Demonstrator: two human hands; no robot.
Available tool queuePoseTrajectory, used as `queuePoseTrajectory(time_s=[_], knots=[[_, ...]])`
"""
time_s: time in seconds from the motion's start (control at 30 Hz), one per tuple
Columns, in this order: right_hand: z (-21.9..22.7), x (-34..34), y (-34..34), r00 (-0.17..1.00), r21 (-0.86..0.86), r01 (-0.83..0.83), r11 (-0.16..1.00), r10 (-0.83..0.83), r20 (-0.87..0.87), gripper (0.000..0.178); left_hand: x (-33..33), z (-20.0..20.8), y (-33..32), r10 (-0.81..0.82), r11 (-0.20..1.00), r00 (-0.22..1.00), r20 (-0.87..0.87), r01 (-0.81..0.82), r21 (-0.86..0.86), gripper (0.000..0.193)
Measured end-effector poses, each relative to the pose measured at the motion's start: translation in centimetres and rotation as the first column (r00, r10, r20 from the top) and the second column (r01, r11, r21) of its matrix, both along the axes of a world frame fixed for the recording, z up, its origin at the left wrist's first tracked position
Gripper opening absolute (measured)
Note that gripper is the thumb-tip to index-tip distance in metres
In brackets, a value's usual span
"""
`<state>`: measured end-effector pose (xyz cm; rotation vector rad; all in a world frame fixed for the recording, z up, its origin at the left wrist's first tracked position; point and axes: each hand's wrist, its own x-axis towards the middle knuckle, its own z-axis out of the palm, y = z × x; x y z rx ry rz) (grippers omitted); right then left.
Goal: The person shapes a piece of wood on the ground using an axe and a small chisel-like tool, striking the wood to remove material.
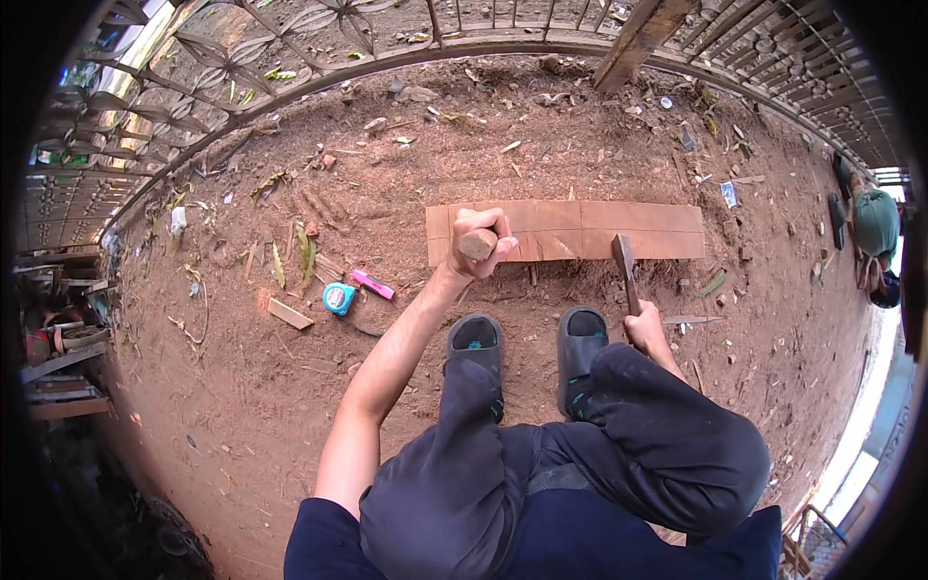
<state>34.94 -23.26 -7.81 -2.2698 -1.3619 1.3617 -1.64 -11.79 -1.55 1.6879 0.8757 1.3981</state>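
A long, reddish-brown board (541, 217) lies crosswise on the ground in front of my feet, with thin lines marked across it. My left hand (495, 224) is closed around a thick wooden tool handle (477, 246) over the board's left part. The handle's round end faces up; its lower end is hidden below the fist, so the tool's kind does not show. In my right hand (646, 327), closed on its grip, is a dark hammer (624, 261). The hammer's head is at the board's near edge, right of the middle; whether it touches the wood I cannot tell.
Left of my feet lie a turquoise tape measure (338, 298), a pink marker-like object (373, 284) and a small wood offcut (289, 313). A metal fence (319, 82) curves along the far side, with a wooden post (633, 48). Scrap wood (72, 367) is piled far left.
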Motion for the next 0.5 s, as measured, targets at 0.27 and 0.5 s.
queuePoseTrajectory(time_s=[0.27, 0.5], knots=[[-0.8, 0.6, -0.2, 0.999, 0.032, -0.033, 0.999, 0.032, 0.034, 0.013, 0.0, -1.0, -0.4, -0.053, 0.996, 0.998, 0.023, 0.054, -0.075, 0.03], [-0.6, 0.8, -0.4, 1.0, 0.028, 0.015, 0.999, -0.015, -0.019, 0.015, 2.4, -0.9, 2.2, -0.044, 0.997, 0.998, -0.048, 0.041, -0.071, 0.026]])
